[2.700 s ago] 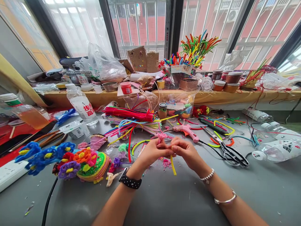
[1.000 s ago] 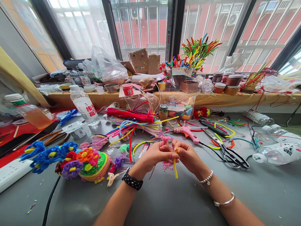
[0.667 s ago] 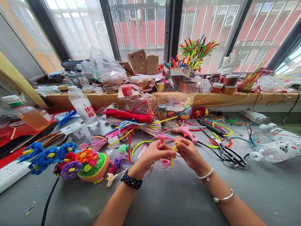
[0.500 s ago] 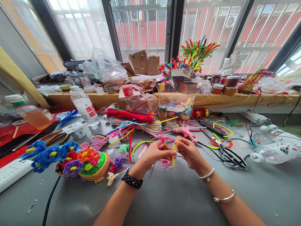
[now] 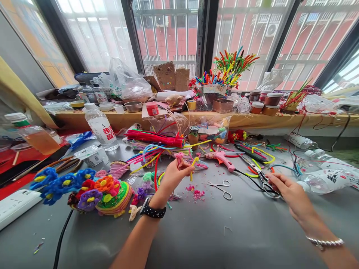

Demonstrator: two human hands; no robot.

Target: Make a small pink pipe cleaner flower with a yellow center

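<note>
Pinched between the fingers of my left hand (image 5: 177, 175) are a pink pipe-cleaner piece (image 5: 180, 157) and a yellow pipe cleaner (image 5: 193, 168), which is bent at its top. My right hand (image 5: 290, 192) is at the handles of the large black-handled scissors (image 5: 263, 181), with fingertips at one handle; whether they grip it is hard to tell. Small silver scissors (image 5: 223, 186) lie between my hands. A pink glue gun (image 5: 221, 158) rests behind them. Pink scraps (image 5: 196, 193) lie on the grey table (image 5: 213, 239).
Fuzzy flowers (image 5: 89, 190) stand at the left, near a power strip (image 5: 18, 205). Red pipe cleaners (image 5: 154, 138) lie in a bundle at the back. Plastic bottles (image 5: 327, 181) lie at the right. A black cable (image 5: 60, 243) crosses the left front.
My right hand has let go of the yellow pipe cleaner and moved right to the large scissors. My left hand has shifted slightly left. The small scissors now show fully.
</note>
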